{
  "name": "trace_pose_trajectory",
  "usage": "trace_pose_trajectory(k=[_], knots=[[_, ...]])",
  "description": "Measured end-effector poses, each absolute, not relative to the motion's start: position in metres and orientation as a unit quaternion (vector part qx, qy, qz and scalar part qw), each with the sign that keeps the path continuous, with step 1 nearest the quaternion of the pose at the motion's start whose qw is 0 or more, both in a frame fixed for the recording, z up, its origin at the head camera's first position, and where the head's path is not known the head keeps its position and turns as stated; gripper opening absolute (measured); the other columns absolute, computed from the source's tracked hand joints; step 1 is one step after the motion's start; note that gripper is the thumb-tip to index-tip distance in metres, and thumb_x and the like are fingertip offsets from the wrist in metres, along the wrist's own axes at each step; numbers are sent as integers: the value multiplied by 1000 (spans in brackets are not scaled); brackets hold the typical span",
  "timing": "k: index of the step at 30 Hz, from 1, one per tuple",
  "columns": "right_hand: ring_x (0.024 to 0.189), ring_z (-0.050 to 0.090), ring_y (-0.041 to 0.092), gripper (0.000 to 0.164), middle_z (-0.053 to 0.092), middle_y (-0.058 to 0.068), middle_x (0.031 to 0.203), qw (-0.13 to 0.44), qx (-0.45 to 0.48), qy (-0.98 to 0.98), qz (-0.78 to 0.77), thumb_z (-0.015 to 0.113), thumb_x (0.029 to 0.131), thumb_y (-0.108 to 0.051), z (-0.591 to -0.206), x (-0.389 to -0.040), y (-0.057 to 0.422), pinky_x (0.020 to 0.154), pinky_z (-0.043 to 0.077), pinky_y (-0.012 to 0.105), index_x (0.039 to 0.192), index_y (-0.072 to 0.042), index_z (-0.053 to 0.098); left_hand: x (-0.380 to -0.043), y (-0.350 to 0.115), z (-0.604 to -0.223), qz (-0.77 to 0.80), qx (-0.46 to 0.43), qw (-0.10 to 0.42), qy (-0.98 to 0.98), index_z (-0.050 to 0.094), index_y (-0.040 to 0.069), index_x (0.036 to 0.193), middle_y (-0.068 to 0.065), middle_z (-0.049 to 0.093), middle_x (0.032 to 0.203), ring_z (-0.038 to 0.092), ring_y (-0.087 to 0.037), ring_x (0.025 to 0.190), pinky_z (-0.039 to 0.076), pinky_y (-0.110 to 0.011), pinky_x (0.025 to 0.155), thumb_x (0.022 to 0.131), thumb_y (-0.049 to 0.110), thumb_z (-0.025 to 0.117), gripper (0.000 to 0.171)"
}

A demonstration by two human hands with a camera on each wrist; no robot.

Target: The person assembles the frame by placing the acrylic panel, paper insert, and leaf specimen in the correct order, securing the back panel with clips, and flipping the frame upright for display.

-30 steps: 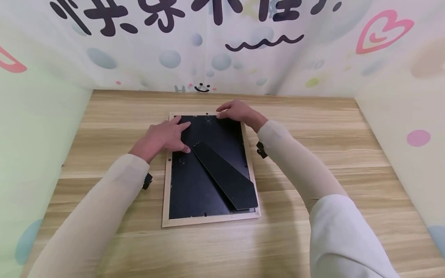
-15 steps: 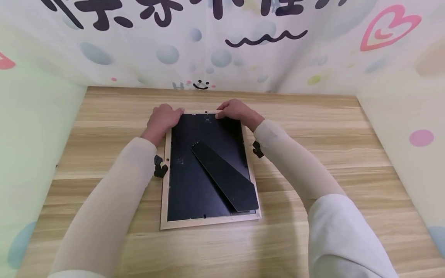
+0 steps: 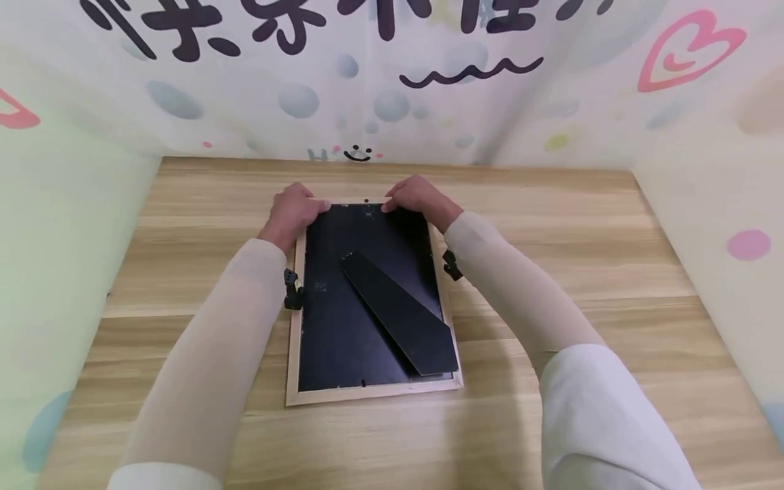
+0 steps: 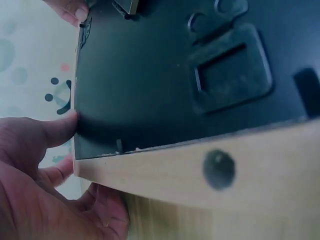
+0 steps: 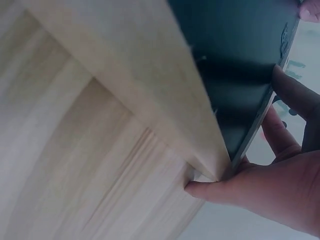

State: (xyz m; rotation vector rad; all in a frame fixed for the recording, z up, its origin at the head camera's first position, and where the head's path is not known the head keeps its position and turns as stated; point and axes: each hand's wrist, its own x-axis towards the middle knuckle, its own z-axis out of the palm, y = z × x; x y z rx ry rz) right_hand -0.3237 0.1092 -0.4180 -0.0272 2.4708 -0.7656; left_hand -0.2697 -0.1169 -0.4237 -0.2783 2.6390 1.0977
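A picture frame (image 3: 380,391) lies back side up, with a pale wooden border and a black backing board (image 3: 333,327). Its black easel leg (image 3: 404,320) slants across the board toward the lower right. My left hand (image 3: 295,209) grips the far left corner. In the left wrist view the thumb (image 4: 62,129) presses the top edge while other fingers curl beneath the corner. At the far right corner, my right hand (image 3: 422,196) holds the top edge likewise, its fingers around the wooden corner in the right wrist view.
The frame is on a wood-grain table (image 3: 582,272). Behind it hangs a white printed cloth (image 3: 245,109) with dark lettering and bubbles, and pale walls (image 3: 723,286) close in at the sides. A black wrist device (image 3: 294,291) sits by the left cuff.
My left hand has gone from lying spread on the backing board to gripping the frame's far left corner. The right hand keeps its place at the top edge.
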Motion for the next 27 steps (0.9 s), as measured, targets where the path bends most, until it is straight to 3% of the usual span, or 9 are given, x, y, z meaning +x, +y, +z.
trace_pose_trajectory(k=[4,6,14,22,27], knots=[[130,48,21,43,53,2,142,274,8,917,-289,71,89,-25,-419,-321,115,107,41,35,130,-13,64,-268,-113,-426,383,-84,133,910,51,-1,115,-16,51,108,44,-31,97,42,-39,81,95,27,61,36],[128,49,22,42,54,3,141,270,9,917,-294,71,89,-25,-419,-320,116,105,42,35,129,-13,64,-267,-112,-427,386,-84,132,909,50,-2,118,-19,50,113,44,-33,102,43,-40,84,96,27,60,38],[130,47,24,42,51,5,142,280,13,902,-328,69,90,-25,-421,-319,116,107,40,37,130,-13,62,-267,-117,-428,386,-87,138,908,50,-2,120,-23,45,125,38,-35,115,42,-43,94,97,29,59,39],[122,49,24,43,49,6,140,267,49,887,-373,65,91,-34,-424,-317,115,107,40,37,127,-10,62,-267,-116,-431,383,-88,141,909,50,-1,121,-24,42,129,38,-35,114,42,-43,93,98,31,57,40],[123,48,23,40,50,6,139,267,56,887,-373,62,93,-32,-423,-315,115,108,39,37,127,-11,63,-267,-115,-430,384,-88,143,908,50,-1,121,-25,41,128,38,-35,115,41,-43,95,98,31,57,40]])
